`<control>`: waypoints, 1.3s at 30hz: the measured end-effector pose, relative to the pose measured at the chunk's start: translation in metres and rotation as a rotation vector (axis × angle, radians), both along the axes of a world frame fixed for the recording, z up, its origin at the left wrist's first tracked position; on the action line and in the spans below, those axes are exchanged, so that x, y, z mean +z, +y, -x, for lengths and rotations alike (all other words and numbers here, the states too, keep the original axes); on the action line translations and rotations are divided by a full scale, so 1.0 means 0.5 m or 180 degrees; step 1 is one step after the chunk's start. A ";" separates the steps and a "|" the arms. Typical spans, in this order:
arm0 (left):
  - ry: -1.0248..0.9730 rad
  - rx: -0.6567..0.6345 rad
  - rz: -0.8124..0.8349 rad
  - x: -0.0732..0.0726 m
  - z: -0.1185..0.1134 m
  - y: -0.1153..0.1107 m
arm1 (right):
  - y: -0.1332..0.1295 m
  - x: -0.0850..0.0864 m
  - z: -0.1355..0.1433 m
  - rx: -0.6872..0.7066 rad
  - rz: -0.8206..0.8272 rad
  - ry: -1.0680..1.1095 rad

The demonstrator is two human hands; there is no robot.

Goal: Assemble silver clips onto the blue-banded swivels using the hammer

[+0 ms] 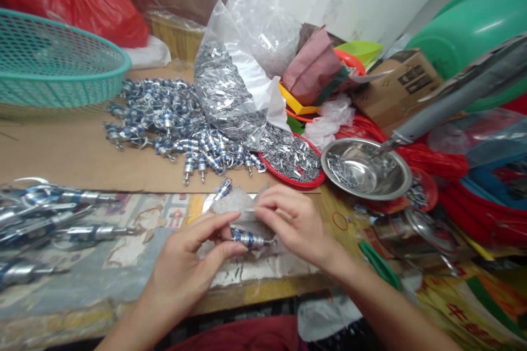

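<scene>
Between the thumb and fingers of my left hand (193, 255) is a small blue-and-silver metal fitting (251, 238), its narrow tip pointing right. My right hand (294, 219) is closed in a pinch just above that tip. What its fingertips hold is too small and blurred to name. Behind my fingers lies a greyish, crumpled-looking thing (234, 200) that I cannot make out, with another fitting (224, 189) beyond it. A large pile of similar fittings (164, 115) covers the cardboard. To its right, a red dish (317, 178) holds many small metal pieces.
More fittings (82, 233) lie at the left. A clear bag of small metal parts (224, 90) leans behind the pile. A steel bowl (366, 194) stands right, under a grey tool arm (453, 90). A turquoise basket (61, 88) sits back left, a cardboard box (391, 93) back right.
</scene>
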State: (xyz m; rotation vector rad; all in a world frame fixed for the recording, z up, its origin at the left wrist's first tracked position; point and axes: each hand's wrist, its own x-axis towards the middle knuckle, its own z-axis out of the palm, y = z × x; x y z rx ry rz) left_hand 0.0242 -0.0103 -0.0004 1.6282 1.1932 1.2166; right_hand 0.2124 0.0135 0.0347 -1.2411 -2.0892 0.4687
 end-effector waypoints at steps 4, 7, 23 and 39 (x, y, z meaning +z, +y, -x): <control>-0.0025 0.0033 -0.0048 0.007 0.000 -0.002 | -0.050 -0.005 0.035 0.0538 0.0018 0.0440; -0.0059 -0.0070 -0.0112 0.013 0.001 -0.004 | -0.052 -0.008 0.032 0.0570 -0.0045 0.0521; 0.0270 -0.0246 -0.0039 0.046 0.014 -0.016 | -0.075 -0.003 -0.003 0.1197 -0.1810 -0.0516; -0.1090 -0.0113 0.1270 0.044 0.003 -0.026 | -0.082 -0.014 0.026 0.0434 -0.0835 0.1010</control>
